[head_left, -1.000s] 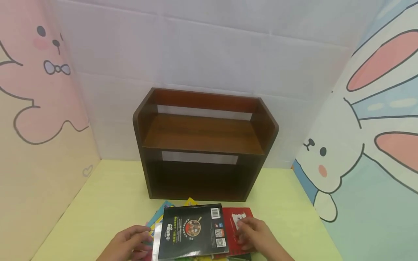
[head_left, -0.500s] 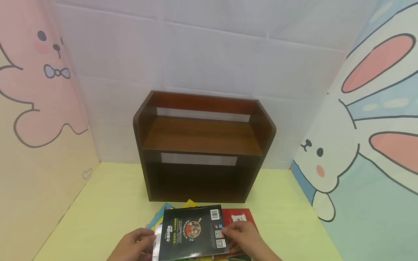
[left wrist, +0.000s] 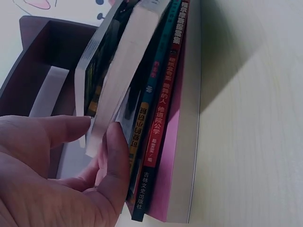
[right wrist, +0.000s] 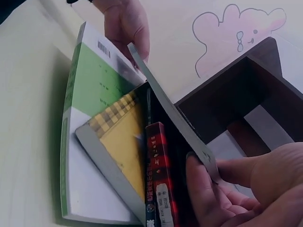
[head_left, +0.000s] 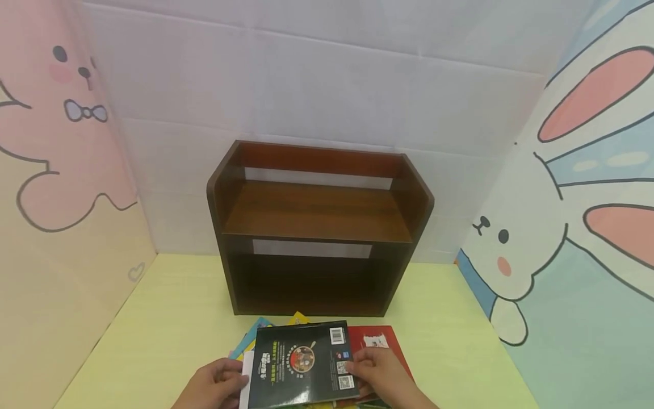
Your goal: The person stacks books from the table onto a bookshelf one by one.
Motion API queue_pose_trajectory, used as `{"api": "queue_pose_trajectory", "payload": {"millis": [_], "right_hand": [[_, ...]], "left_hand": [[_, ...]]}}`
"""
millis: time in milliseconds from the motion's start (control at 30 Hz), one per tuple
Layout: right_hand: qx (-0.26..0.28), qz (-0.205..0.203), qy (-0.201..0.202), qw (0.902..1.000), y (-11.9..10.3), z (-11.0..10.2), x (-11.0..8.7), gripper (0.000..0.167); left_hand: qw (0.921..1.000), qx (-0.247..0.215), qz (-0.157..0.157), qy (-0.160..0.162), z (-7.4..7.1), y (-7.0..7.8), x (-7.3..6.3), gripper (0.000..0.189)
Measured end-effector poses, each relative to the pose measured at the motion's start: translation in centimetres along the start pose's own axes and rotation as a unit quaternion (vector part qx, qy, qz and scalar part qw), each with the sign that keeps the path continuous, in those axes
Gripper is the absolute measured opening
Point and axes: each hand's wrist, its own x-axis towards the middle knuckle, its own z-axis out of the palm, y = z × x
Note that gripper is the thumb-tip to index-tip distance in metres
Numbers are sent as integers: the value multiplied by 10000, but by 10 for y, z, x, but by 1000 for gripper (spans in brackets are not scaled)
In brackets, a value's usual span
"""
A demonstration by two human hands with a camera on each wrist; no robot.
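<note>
In the head view, a black book [head_left: 293, 366] with a barcode and a round food picture lies on top of a loose pile. My right hand [head_left: 380, 375] pinches its right edge; the right wrist view shows thumb and fingers on either side of its thin board [right wrist: 165, 104]. At the left edge, my left hand [head_left: 214, 385] has its thumb over the pale strip beside the black cover. In the left wrist view, the fingers reach under the thick white-paged book [left wrist: 125, 71] just below. A red book [head_left: 388, 339] shows from beneath on the right.
Behind the pile stands a two-tier dark wooden shelf [head_left: 317, 227] on a pale yellow table [head_left: 444, 318]. Blue [head_left: 250, 335] and yellow book corners poke out at the pile's back. A green-and-white book [right wrist: 87, 99] lies lowest in the right wrist view.
My right hand has moved left from the red book onto the black book's right edge. My left hand has come in to the right against its left edge.
</note>
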Motion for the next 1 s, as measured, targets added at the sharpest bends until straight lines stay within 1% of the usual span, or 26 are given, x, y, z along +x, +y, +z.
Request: {"api": "queue_pose_trajectory", "payload": {"millis": [100, 200, 300, 433, 533, 667, 733, 833, 900, 1000], "right_hand": [[65, 12, -52, 10000, 1, 1, 1, 31], [46, 21, -54, 10000, 2, 2, 2, 32], [133, 37, -77, 9999, 3, 3, 2, 34], [489, 52, -232, 9985, 0, 6, 2, 33], [680, 59, -305, 9972, -2, 10, 2, 32], [775, 78, -294, 9965, -4, 14, 1, 33], [729, 48, -238, 9970, -6, 16, 1, 34], [730, 40, -136, 9972, -11, 17, 1, 35], [865, -10, -114, 9962, -15, 17, 0, 34], [1130, -170, -168, 9933, -22, 16, -3, 31]], "left_hand": [[9997, -64, 230, -67, -2, -3, 2, 44], [9992, -148, 347, -145, -4, -4, 2, 41], [9995, -125, 288, -100, -3, -3, 1, 40], [9998, -66, 180, -3, -2, -1, 2, 39], [9995, -197, 248, -43, -3, -2, 1, 41], [9987, -357, 359, -115, -7, -1, -4, 47], [9973, -550, 400, -264, -10, 2, -7, 48], [9931, -942, 398, -571, -15, 10, -13, 44], [9904, -1130, 352, -719, -17, 17, -18, 42], [9899, -1158, 269, -776, -21, 30, -25, 41]]}}
